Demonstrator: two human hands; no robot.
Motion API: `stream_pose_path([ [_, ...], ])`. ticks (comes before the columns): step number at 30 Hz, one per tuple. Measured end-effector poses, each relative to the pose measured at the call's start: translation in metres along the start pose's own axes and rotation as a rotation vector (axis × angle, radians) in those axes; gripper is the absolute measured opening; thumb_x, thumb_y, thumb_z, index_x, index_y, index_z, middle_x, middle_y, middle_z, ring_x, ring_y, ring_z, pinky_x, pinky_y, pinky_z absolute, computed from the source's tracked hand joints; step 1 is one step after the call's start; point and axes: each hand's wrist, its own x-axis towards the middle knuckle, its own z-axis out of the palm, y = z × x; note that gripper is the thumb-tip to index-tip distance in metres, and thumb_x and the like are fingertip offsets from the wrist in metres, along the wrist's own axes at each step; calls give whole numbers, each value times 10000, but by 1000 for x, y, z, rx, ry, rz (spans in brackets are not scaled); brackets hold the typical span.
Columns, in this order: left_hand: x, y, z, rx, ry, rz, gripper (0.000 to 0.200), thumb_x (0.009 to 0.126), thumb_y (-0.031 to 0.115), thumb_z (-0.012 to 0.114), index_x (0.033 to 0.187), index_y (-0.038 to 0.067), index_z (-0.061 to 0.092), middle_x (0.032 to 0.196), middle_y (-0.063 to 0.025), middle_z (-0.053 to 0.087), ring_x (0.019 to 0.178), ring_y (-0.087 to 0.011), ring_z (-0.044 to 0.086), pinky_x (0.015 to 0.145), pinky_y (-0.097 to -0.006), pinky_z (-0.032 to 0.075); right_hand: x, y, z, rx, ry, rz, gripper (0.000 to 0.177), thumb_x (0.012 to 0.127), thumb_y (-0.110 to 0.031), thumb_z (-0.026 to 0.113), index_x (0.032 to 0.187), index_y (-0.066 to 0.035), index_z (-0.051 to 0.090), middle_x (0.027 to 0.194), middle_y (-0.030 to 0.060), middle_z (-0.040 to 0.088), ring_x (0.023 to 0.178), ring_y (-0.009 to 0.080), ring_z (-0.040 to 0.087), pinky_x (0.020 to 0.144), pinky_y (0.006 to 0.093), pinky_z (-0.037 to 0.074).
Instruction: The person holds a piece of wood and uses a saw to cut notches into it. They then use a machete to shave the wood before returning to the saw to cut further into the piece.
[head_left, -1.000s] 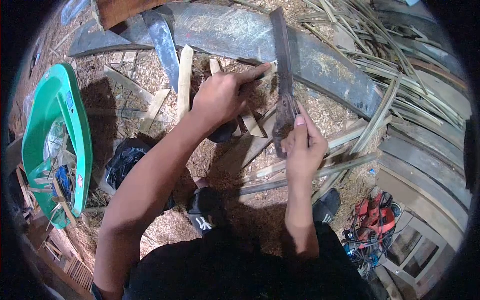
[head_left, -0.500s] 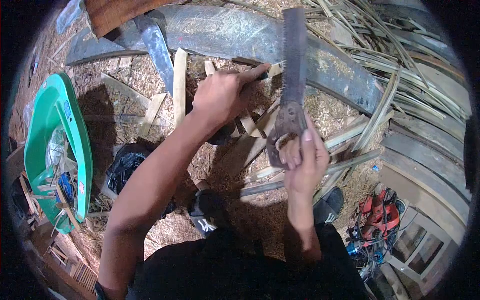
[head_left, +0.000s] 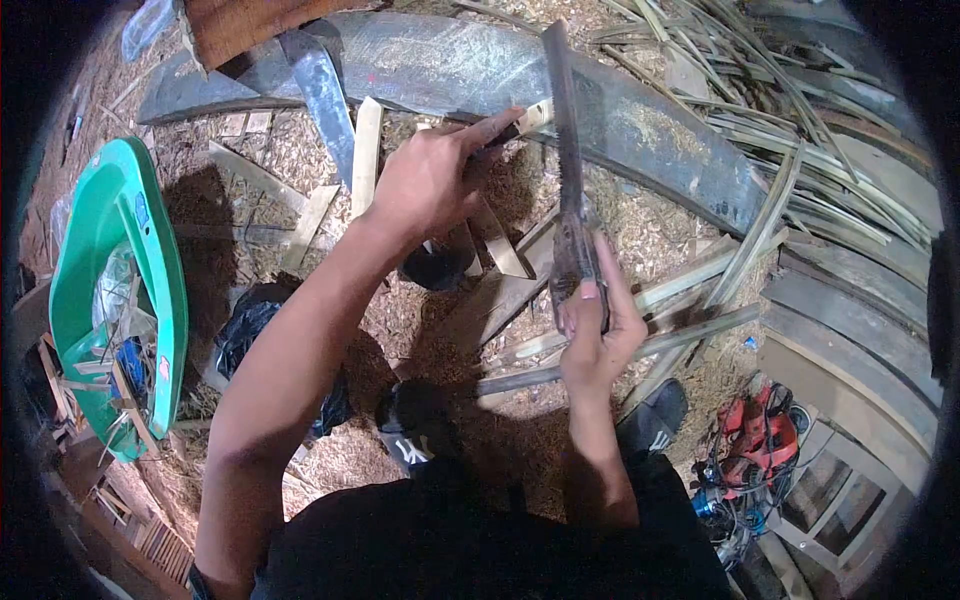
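My right hand [head_left: 592, 330] is wrapped round the worn handle of a handsaw [head_left: 566, 130]. The blade points away from me, turned nearly edge-on, and its tip lies over a long grey plank. My left hand [head_left: 428, 185] is closed with the index finger stretched forward along a piece of wood [head_left: 537, 115]. The pale end of that wood sticks out past the fingertip, close beside the saw blade; the rest is hidden under the hand. Below this hand is a dark rounded object [head_left: 437, 265], partly covered by my wrist.
The grey plank [head_left: 420, 60] crosses the far side, with a metal blade-like strip [head_left: 322, 100] leaning against it. Thin wood strips [head_left: 800, 130] pile up at right. A green plastic tub [head_left: 150, 250] holds scraps at left. Red power tools [head_left: 762, 440] lie lower right. Sawdust covers the floor.
The saw has turned from showing its flat side to nearly edge-on, its tip shifting left. My right hand has rotated with it. My left hand has moved slightly left.
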Motion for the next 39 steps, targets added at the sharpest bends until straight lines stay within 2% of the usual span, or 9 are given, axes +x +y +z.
stream_pose_path([
  [4,5,-10,-3,-37,158,112,606,881,91,705,1449,258,580,982,-234,710,863,-461,688,760,-522,562,0,-4,6,77,-30,57,479,1028,-148,569,1461,54,530,1064,81,711,745,45,526,640,215,440],
  [8,5,-11,-17,127,104,81,557,894,121,703,1429,232,597,984,-212,709,869,-443,694,758,-506,567,8,-13,7,195,-124,127,493,1036,-165,561,1484,35,512,986,56,691,700,49,520,612,221,436],
  [13,10,-10,-15,218,17,8,596,937,213,665,1499,339,512,975,-202,703,815,-387,727,726,-494,610,11,-4,9,229,-178,92,503,1042,-180,554,1495,31,500,906,36,649,663,48,495,585,227,419],
  [16,9,-11,-7,185,25,37,622,938,210,657,1518,356,487,911,-209,712,794,-386,736,711,-493,613,7,-4,9,164,-172,206,499,1041,-162,537,1486,61,493,1005,102,708,760,98,620,662,250,497],
  [18,12,-2,-8,177,-54,-61,620,940,186,658,1511,363,493,909,-213,717,811,-413,719,711,-502,587,4,0,15,-8,-160,-1,482,1042,-92,489,1497,65,473,725,-36,520,596,40,406,539,213,344],
  [20,13,-2,-7,168,-134,-158,620,943,162,658,1504,371,500,907,-216,723,829,-440,702,712,-510,561,2,1,17,-23,-149,4,476,1042,-83,483,1497,57,481,736,-42,525,596,35,399,537,212,337],
  [31,11,-5,-5,11,5,-12,485,989,208,595,1458,329,562,893,-257,706,804,-455,690,741,-541,570,5,-20,24,-94,-70,51,408,1047,-72,514,1434,46,563,903,3,660,621,27,448,544,201,341],
  [33,12,-7,0,-18,40,-27,515,967,190,633,1457,331,566,918,-250,708,842,-451,693,760,-516,563,13,-34,28,-55,-76,127,409,1034,-52,495,1403,114,547,1235,252,702,1148,217,663,989,335,495],
  [39,16,-5,-8,-23,-17,-111,589,926,160,680,1472,339,551,938,-236,712,896,-453,690,779,-498,550,31,-36,15,-73,-93,160,383,1036,-90,548,1363,103,592,1204,235,718,1120,196,669,946,314,511],
])
